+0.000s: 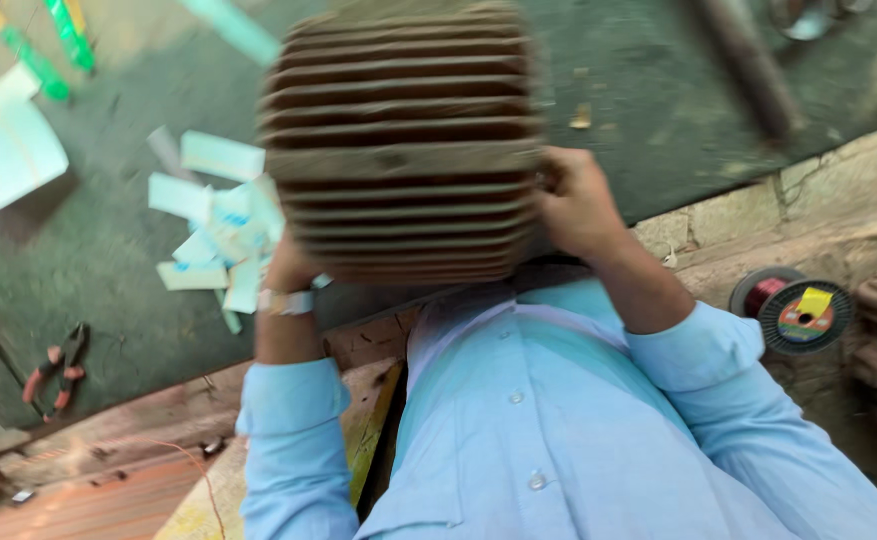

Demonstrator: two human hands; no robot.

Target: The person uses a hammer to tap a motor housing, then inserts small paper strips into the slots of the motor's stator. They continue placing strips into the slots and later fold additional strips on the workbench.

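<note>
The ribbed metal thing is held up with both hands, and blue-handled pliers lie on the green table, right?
Nearly. The head view shows the left hand and right hand holding the ribbed metal housing, but the pliers on the green table have red handles, not blue.

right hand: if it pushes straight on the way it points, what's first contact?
The right hand points left, into the side of the finned casing, and already looks pressed against it. So the casing comes first; the left hand lies beyond, on the opposite side. Blur leaves the exact contact unclear.
</note>
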